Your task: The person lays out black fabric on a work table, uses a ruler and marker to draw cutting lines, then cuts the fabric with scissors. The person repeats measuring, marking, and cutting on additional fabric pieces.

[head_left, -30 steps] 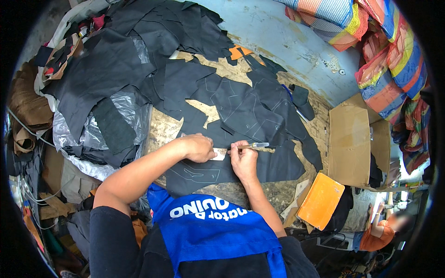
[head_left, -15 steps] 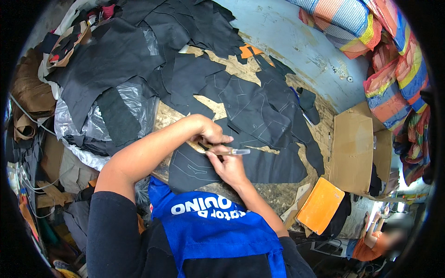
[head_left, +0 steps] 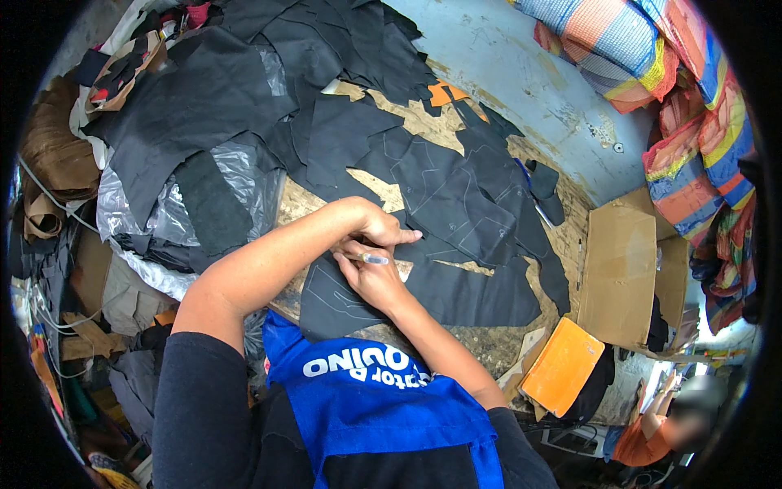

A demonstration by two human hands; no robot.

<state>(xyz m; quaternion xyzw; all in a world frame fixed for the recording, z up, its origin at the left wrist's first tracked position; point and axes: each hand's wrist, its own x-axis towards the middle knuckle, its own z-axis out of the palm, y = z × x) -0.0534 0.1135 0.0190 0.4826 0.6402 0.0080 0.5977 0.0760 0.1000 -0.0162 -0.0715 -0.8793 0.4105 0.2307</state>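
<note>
The right hand (head_left: 373,279) has its grip closed around a slim pen (head_left: 375,259), whose clear end points to the right; the tip is hidden among the fingers. Just beyond it, the left hand (head_left: 376,224) reaches over from the left, index finger stretched out to the right and the other fingers curled. Whether this left grip has hold of anything, I cannot tell, as its underside is out of sight. A small pale patch shows just right of the right hand, too covered to identify.

Both hands are over a large black sheet (head_left: 481,297) at the near side of the counter (head_left: 300,204); pale outlines (head_left: 336,303) are drawn on it, near and left of the right hand. Farther off and to the right, overlapping black pieces (head_left: 456,187) carry more pale outlines, and an orange scrap (head_left: 444,94) lies at the far edge. To the left rises a heap of dark sheets (head_left: 212,81), with crumpled clear plastic (head_left: 167,216) on its near side.

On the right stands a cardboard box (head_left: 619,261), its side toward the sheets; nearer is an orange pad (head_left: 562,367), tilted. Striped woven sacking (head_left: 611,41) hangs far right. Near right, another person in an orange top (head_left: 639,444) is partly visible.
</note>
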